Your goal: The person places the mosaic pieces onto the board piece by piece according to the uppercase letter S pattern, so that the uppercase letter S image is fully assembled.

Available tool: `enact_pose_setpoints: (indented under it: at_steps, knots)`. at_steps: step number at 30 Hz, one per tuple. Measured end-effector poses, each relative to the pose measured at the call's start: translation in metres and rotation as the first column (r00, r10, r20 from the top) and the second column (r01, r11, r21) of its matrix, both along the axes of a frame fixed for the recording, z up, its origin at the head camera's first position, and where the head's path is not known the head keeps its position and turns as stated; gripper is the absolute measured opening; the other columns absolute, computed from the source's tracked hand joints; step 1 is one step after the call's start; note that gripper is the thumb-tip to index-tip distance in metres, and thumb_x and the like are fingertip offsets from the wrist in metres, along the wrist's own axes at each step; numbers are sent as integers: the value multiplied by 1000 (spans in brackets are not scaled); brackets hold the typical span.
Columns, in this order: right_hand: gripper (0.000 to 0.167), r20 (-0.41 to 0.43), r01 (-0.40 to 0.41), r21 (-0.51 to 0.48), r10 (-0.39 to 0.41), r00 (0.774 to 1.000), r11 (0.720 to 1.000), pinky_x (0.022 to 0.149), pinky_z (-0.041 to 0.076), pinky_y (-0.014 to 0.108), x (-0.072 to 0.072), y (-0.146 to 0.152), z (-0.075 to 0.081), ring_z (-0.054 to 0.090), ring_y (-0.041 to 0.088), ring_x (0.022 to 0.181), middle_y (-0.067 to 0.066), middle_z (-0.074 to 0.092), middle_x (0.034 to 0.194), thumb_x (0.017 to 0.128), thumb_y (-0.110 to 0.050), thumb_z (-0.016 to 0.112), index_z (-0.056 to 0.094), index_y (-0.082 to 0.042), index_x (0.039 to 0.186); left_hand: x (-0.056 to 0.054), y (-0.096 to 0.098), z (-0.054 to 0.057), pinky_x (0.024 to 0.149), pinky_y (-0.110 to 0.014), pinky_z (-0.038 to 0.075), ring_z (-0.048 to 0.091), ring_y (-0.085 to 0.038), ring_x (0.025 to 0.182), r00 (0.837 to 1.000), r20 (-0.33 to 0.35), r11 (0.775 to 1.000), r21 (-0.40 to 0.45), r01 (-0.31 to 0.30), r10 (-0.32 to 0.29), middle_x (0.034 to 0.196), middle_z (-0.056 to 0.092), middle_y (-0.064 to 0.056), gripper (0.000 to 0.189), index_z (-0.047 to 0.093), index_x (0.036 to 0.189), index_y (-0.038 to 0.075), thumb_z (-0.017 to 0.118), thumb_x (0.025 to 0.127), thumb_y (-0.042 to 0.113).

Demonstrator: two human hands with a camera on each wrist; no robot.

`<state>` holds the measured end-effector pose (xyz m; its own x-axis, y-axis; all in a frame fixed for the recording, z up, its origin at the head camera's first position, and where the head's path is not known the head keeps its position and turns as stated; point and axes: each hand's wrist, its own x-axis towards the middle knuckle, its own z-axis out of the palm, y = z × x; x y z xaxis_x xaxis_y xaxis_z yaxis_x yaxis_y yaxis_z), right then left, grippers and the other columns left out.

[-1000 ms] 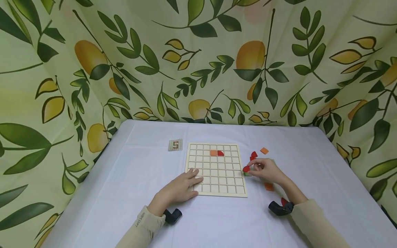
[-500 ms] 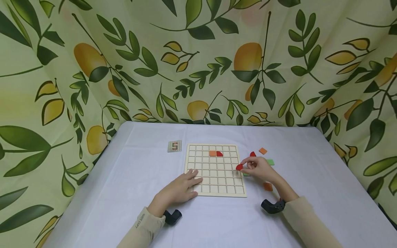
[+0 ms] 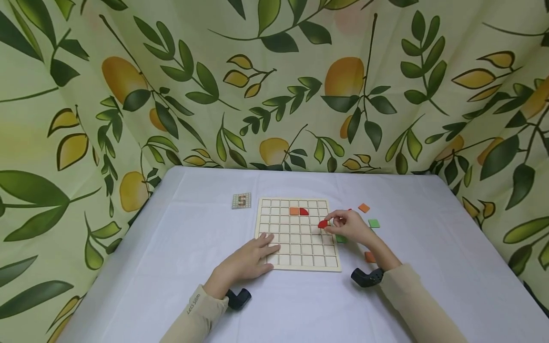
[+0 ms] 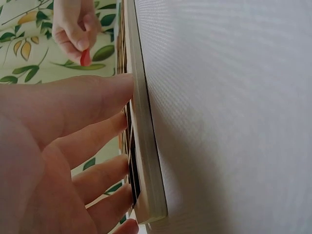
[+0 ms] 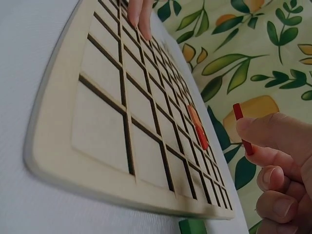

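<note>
The right hand [image 3: 352, 227] pinched a red piece [image 3: 322, 224] and held it above the right part of the gridded board [image 3: 296, 248]. The left hand [image 3: 246, 258] was relaxed, its fingers spread upon the near left part of this board. The left sleeve [image 3: 196, 312] carried small dark writing, too unclear to read surely; on the card [image 3: 241, 200] stood a figure resembling S or 5. A white cloth [image 3: 171, 233] covered the table, and behind it hung a curtain [image 3: 274, 109] with leaves and orange fruits.
</note>
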<state>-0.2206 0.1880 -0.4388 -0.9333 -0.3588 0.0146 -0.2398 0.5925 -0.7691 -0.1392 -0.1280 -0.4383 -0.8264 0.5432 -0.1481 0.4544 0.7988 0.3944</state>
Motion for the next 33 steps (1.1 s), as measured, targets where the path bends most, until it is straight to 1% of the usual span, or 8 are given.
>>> enact_pose_setpoints:
  at_steps: [7, 12, 17, 25, 29, 33]
  knots:
    - [26, -13, -22, -46, 21, 1000, 999, 53, 31, 17, -4, -9, 1, 38, 4, 58, -2, 45, 67, 81, -13, 75, 68, 2, 101, -1, 0, 0, 121, -50, 30, 27, -35, 149, 1000, -15, 1000, -4, 17, -17, 157, 36, -12, 51, 49, 142, 16, 60, 93, 28]
    - [26, -3, -6, -44, 6, 1000, 999, 54, 31, 18, -6, -17, 2, 39, 6, 60, -1, 45, 68, 81, -14, 76, 68, 0, 101, 0, 1, 1, 121, -51, 30, 27, -35, 149, 1000, -7, 1000, 0, 17, -17, 157, 35, -12, 52, 49, 142, 16, 60, 93, 27]
    - [26, -23, 5, -42, -6, 1000, 999, 54, 31, 18, -11, -23, 1, 39, 8, 60, -2, 43, 66, 81, -14, 75, 69, 0, 101, 0, 1, 3, 121, -51, 29, 26, -35, 149, 1000, -4, 1000, 2, 17, -17, 157, 35, -12, 52, 49, 142, 16, 60, 93, 27]
    - [27, -26, 24, -45, -26, 999, 999, 55, 31, 19, -17, -30, 0, 38, 9, 60, -3, 42, 64, 80, -16, 76, 70, -1, 102, 1, 2, 3, 121, -51, 29, 26, -35, 149, 1000, 2, 1000, 7, 13, -13, 157, 35, -11, 51, 50, 142, 16, 61, 93, 26]
    - [27, -25, 21, -61, -22, 999, 998, 55, 32, 20, -20, -37, -1, 38, 9, 59, -3, 42, 63, 80, -15, 76, 70, 0, 101, 2, 1, 4, 120, -51, 30, 27, -35, 149, 1000, 2, 1000, 5, 13, -13, 157, 35, -12, 51, 50, 141, 15, 61, 92, 26]
    - [26, -17, 33, -80, -35, 999, 996, 57, 34, 20, -24, -45, -5, 38, 9, 59, -3, 42, 61, 81, -14, 76, 70, 1, 101, 1, 1, 3, 120, -51, 30, 28, -36, 148, 1000, -2, 1000, -3, 17, -17, 157, 36, -12, 51, 50, 141, 15, 60, 92, 25]
